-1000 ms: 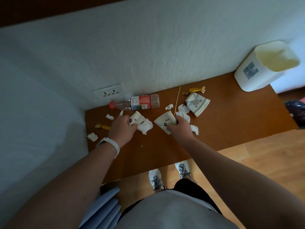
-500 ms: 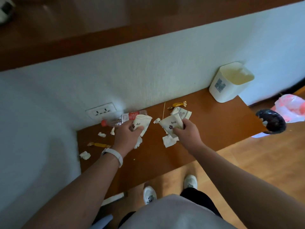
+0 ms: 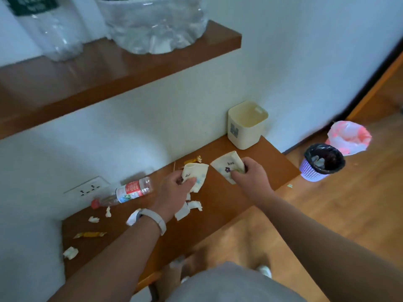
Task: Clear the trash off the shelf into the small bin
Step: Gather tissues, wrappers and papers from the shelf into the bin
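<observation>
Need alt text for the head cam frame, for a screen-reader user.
The left hand grips a crushed paper cup and the right hand grips a flower-printed paper cup above a littered brown shelf, near the cream small bin at its right end. A plastic bottle, tissue scraps and a candy wrapper lie on the shelf.

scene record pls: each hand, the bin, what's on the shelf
left hand: grips crushed paper cup
right hand: grips flowered paper cup
small bin: cream, upright, right end of shelf, by the wall
on shelf: plastic bottle on its side, candy wrapper, tissue scraps
floor: purple basket
</observation>
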{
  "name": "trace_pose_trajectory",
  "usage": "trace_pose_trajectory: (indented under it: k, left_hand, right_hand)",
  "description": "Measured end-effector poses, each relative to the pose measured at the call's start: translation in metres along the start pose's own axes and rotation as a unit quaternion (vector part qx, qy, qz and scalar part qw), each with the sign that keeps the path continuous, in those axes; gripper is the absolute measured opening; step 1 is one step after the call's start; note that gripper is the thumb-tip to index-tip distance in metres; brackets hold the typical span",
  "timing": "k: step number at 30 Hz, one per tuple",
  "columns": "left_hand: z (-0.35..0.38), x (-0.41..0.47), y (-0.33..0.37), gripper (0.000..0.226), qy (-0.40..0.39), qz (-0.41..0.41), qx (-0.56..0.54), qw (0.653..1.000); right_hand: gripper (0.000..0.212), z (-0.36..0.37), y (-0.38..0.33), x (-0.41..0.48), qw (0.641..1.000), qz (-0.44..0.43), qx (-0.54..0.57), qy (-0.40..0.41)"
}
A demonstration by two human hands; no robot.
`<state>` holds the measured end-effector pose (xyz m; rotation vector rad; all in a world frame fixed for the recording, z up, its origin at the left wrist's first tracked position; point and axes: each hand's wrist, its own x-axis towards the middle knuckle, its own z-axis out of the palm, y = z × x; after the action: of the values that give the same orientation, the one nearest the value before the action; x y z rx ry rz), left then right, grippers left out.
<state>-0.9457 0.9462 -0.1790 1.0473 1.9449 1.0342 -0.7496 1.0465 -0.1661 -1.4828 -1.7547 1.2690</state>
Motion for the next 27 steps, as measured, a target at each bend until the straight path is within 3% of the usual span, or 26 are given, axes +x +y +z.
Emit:
trace_pose_trajectory:
  k: [13,27]
  left_hand:
    - [0.178,0.027,0.121,0.005,-0.055,0.063,0.024,0.996]
    - [0.241,0.072,0.15,0.011,-0.1,0.067,0.022,0.993]
  right_hand:
    - [0.012,-0.183,0.08,0.01,0.993,0.032,0.044,0.106]
    - [0.008,-0.237,0.105,0.035,0.982,0.061,0.077,0.163]
